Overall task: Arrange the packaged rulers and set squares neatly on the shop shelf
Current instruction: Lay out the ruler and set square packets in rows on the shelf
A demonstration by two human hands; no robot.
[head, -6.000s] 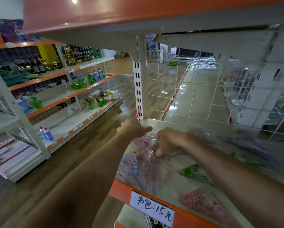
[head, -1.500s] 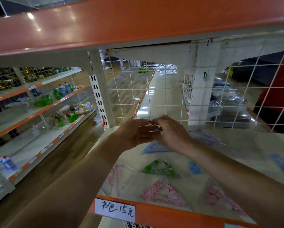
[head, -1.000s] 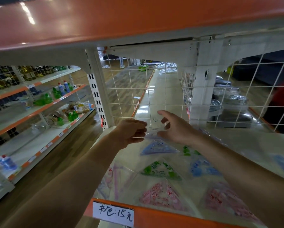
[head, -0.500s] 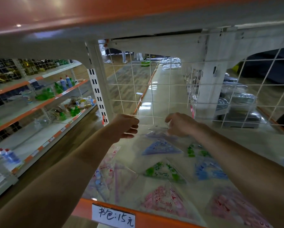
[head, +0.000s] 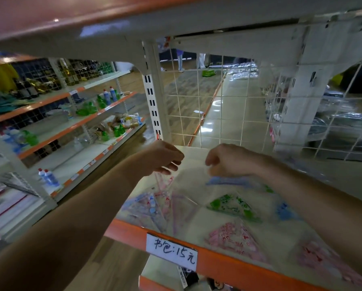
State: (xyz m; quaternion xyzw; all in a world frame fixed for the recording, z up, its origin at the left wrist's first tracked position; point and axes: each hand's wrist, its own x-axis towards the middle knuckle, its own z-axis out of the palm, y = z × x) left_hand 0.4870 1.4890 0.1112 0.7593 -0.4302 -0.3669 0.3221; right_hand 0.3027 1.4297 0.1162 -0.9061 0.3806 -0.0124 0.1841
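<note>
Far left: bottles (head: 49, 178) stand on another rack across the aisle
My left hand (head: 163, 157): fingers curled, pinching the top edge of a clear red-printed packet (head: 162, 184) that hangs tilted over the left end of the shelf (head: 228, 264)
Loose heap of packets (head: 152, 206): overlapping at the shelf's front left corner, just under the hanging packet
Price tag (head: 171, 250): handwritten, stuck on the orange front edge
Wire back (head: 218, 122): white grid behind both my hands
My right hand (head: 228, 159): knuckles up, fingers curled downward near the back of the shelf; it is blurred and I cannot tell whether they grip anything
Blue set square (head: 228, 181): lying flat just below my right hand
Green set square (head: 232, 204): flat, in front of the blue one
Pink set square (head: 232, 240): flat, nearest the front edge, in front of the green one
Second pink packet (head: 318, 259): front right, beside my right forearm
</note>
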